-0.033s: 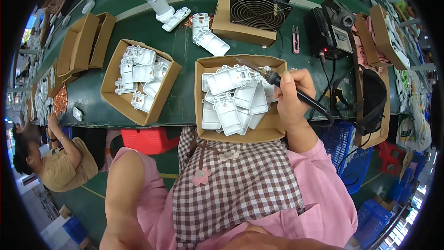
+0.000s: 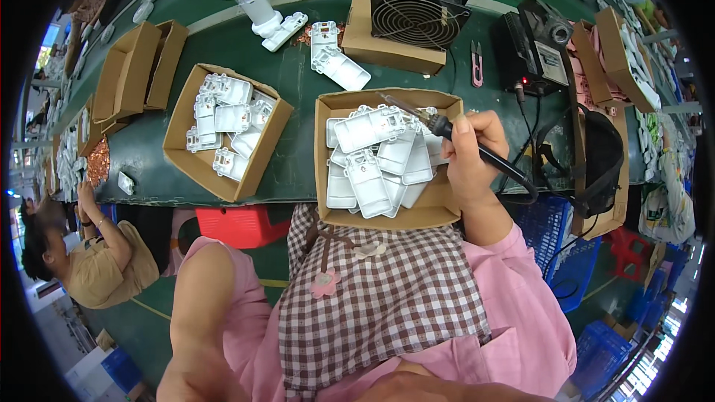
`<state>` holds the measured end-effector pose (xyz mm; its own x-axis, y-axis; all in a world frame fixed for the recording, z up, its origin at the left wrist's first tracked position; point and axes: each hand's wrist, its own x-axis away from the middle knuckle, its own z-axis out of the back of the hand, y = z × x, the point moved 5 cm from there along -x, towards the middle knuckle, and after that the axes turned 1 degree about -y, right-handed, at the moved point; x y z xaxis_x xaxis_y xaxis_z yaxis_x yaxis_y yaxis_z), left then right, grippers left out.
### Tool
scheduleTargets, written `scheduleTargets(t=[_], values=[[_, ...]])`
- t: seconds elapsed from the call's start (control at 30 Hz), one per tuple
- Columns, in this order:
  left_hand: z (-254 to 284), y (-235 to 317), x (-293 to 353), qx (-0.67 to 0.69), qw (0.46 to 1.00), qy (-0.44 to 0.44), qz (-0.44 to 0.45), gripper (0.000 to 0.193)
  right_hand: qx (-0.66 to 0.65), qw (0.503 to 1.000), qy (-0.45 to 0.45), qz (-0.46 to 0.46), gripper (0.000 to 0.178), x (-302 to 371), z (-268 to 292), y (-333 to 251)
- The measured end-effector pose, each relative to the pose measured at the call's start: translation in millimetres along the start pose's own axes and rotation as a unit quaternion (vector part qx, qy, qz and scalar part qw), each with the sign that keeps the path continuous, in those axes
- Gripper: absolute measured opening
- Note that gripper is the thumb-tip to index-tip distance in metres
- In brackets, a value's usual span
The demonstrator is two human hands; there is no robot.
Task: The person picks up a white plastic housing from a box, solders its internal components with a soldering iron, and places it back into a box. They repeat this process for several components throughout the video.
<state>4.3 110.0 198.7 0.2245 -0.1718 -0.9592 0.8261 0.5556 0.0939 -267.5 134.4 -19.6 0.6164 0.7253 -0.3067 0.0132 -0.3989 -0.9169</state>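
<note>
A green workbench (image 2: 302,141) fills a workshop. The right hand (image 2: 477,155) grips a soldering iron (image 2: 441,127), its tip pointing left. Just left of the grip, white plastic cases (image 2: 369,184) lie heaped in a cardboard box (image 2: 391,220); a second box (image 2: 262,150) sits farther left. Beyond the grip stands a black fan (image 2: 415,18). The left hand seems out of sight.

Casings (image 2: 366,183) are white, the iron handle (image 2: 442,127) black, the apron (image 2: 372,313) brown-white checked.

No lettering can be read; no numbers either.
</note>
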Motion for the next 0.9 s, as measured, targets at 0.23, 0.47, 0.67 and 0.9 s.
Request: scheduleTargets(t=[0.23, 0.47, 0.67, 0.9], values=[[-5, 16, 12, -0.573, 0.806, 0.036, -0.143, 0.035, 0.008, 1.0, 0.007, -0.004, 0.012, -1, 4, -1], [-2, 26, 9, -0.568, 0.806, 0.017, -0.165, 0.037, 0.007, 1.0, -0.002, 0.002, 0.012, -2, 0, 0], [5, 28, 14, -0.41, 0.904, -0.038, -0.117, 0.036, 0.006, 1.0, -0.002, -0.001, 0.012, -4, -2, 1], [113, -24, 144, -0.607, 0.672, 0.15, 0.396, 0.016, 0.015, 1.0, 0.001, -0.01, 0.012, 0, -1, 3]])
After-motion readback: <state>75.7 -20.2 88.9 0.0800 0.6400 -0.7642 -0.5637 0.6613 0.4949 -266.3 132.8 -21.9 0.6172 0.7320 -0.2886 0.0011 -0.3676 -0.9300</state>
